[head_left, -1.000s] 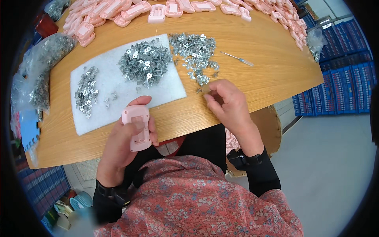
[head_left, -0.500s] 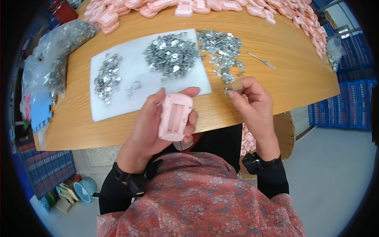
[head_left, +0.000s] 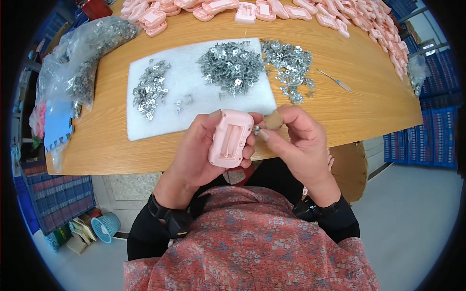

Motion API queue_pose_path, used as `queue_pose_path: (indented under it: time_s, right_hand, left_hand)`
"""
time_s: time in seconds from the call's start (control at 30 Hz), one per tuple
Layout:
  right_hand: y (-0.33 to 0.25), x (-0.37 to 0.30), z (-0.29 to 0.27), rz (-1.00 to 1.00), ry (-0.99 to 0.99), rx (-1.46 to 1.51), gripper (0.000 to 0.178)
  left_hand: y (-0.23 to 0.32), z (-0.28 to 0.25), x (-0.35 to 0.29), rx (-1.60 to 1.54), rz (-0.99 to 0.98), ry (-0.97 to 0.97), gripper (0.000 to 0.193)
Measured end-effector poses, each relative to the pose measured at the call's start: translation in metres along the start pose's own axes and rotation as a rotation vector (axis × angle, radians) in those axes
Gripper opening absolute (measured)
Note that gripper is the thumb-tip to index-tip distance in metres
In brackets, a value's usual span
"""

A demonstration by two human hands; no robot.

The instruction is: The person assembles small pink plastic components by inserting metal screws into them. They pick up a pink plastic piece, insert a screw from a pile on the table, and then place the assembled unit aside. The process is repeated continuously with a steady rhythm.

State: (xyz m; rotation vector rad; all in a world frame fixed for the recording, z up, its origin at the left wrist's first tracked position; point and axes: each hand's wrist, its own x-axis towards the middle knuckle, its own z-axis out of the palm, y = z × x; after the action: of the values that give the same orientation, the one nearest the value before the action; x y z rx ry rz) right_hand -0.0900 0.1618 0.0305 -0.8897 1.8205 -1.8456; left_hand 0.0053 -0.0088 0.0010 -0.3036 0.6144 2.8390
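Currently: left hand (head_left: 191, 151), curled round 1 pink casing (head_left: 229, 139); right hand (head_left: 306, 145), pinching 1 small metal part (head_left: 257, 130) just beside casing edge. Step, apparently: bringing part to casing; next move calls for careful alignment. Beyond: desk (head_left: 369, 109), with white mat (head_left: 186, 77) bearing 2 metal heaps (head_left: 230, 67).
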Motion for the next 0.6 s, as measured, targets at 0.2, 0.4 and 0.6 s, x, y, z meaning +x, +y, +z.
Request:
queue_pose_path:
  time_s: [0.2, 0.4, 0.6]
  right_hand:
    - [0.001, 0.013, 0.009, -0.254, -0.005, -0.458, 0.013]
    - [0.002, 0.015, 0.015, -0.323, -0.008, -0.703, 0.016]
    - [0.004, 0.008, 0.020, -0.469, 0.019, -0.960, 0.015]
  left_hand:
    - [-0.002, 0.000, -0.003, 0.064, 0.008, 0.045, 0.056]
    - [-0.007, 0.006, 0.001, 0.222, -0.035, 0.236, 0.049]
    - [-0.008, 0.010, 0.007, 0.204, -0.017, 0.299, 0.050]
